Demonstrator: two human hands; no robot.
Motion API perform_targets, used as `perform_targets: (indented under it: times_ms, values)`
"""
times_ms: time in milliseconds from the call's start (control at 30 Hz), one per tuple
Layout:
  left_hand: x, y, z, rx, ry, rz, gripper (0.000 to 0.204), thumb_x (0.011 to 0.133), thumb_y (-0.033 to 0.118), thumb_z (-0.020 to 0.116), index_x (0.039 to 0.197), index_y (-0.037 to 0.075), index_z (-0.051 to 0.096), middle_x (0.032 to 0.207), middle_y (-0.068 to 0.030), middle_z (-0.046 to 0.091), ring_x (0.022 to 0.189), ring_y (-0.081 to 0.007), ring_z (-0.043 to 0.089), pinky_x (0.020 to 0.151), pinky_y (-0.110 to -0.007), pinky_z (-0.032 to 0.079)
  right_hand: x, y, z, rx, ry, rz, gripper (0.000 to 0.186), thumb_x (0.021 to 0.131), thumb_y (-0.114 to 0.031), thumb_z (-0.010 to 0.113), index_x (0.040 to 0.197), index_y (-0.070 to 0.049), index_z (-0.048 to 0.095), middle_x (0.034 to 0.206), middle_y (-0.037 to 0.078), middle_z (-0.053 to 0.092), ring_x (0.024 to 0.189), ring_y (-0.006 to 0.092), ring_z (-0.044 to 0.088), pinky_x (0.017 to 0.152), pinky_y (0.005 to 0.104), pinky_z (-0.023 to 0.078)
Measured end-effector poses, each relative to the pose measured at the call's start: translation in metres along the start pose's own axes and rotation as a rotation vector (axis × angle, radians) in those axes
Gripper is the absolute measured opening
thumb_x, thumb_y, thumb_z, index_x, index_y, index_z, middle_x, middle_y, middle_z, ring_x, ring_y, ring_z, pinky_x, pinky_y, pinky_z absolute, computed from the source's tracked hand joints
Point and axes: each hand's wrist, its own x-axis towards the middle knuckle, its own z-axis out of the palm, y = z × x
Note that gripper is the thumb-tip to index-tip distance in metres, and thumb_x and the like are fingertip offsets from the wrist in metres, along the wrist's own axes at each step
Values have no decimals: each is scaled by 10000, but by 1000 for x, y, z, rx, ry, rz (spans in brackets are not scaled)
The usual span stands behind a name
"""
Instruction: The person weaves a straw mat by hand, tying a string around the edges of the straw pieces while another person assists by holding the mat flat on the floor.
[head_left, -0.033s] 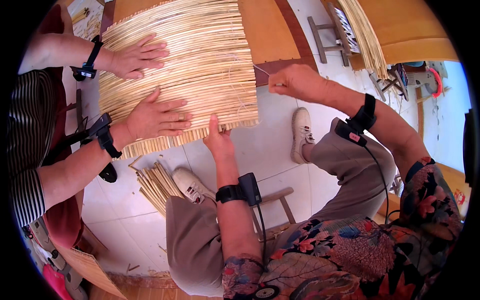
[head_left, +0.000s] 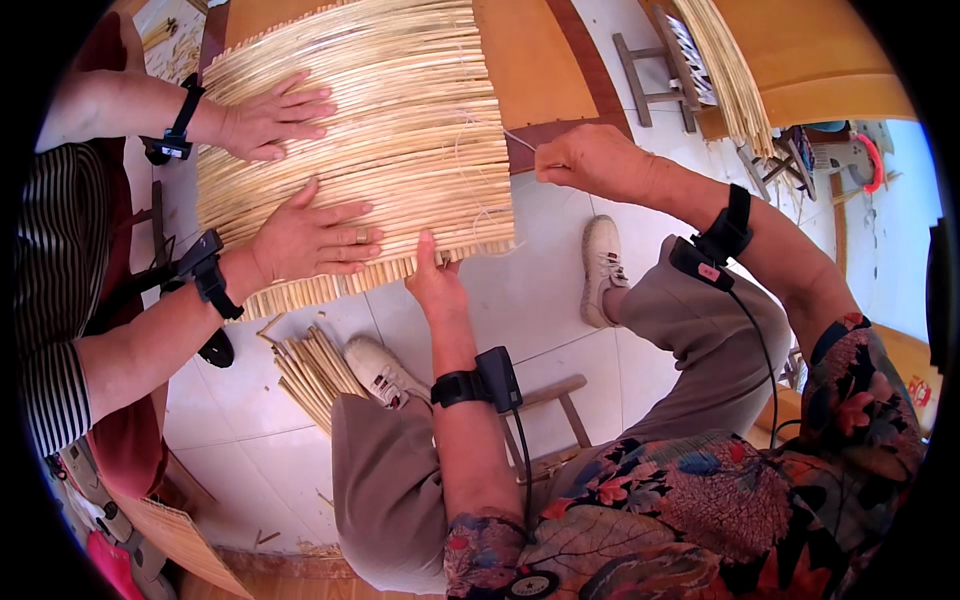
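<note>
A mat of pale straw-coloured reed stalks, laid side by side, rests on the table. My left hand is closed on its near edge, the thumb on top and the other fingers hidden underneath. Off the mat's right side, my right hand is closed in a pinch on a thin light string. That string runs taut to the right part of the mat, where loose loops of it lie over the stalks. A co-worker's two hands press flat on the mat, one hand farther off and the other nearer.
The brown table extends beyond the mat. Below its near edge a bundle of cut stalks lies on the tiled floor beside my shoe. A small wooden stool stands by my legs. More long stalks lie at the upper right.
My right hand and the mat's right edge have shifted very slightly to the left. Both my grips and the co-worker's hands stay as they were.
</note>
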Motion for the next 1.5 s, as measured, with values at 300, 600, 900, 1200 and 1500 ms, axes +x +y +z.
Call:
perform_targets:
  times_ms: [300,600,900,1200,1500]
  values:
    - [-1,-2,-1,87,19,18,379,802,176,625,1116,11,492,1015,-112,581,832,-208,619,610,-332,571,15,-38,34,-226,-130,-180,94,753,-144,540,738,-55,515,684,106,574,672,305,588,543,411,451]
    - [-2,-2,-3,72,37,-4,423,783,180,658,1127,4,487,1034,-115,569,878,-224,597,668,-378,548,21,-51,41,-249,-130,-197,51,740,-88,511,767,-45,513,727,107,581,710,291,606,546,399,467]
    - [1,-2,-5,69,47,-19,447,793,124,627,1191,22,450,1103,-104,533,908,-209,584,638,-351,553,30,-59,44,-210,-165,-174,50,737,-70,504,766,-33,520,756,129,594,744,304,604,592,403,471]
    - [-3,0,-1,46,44,-7,439,791,127,638,1177,20,460,1070,-96,544,868,-192,595,590,-330,558,32,-58,47,-226,-171,-189,66,737,-63,507,783,-28,540,712,143,600,720,309,613,586,401,474]
    - [0,-2,-2,34,24,-7,438,791,117,633,1177,12,456,1068,-102,546,858,-193,600,587,-339,560,33,-59,46,-258,-172,-189,63,716,-48,533,776,-31,538,702,139,599,711,307,614,574,401,476]
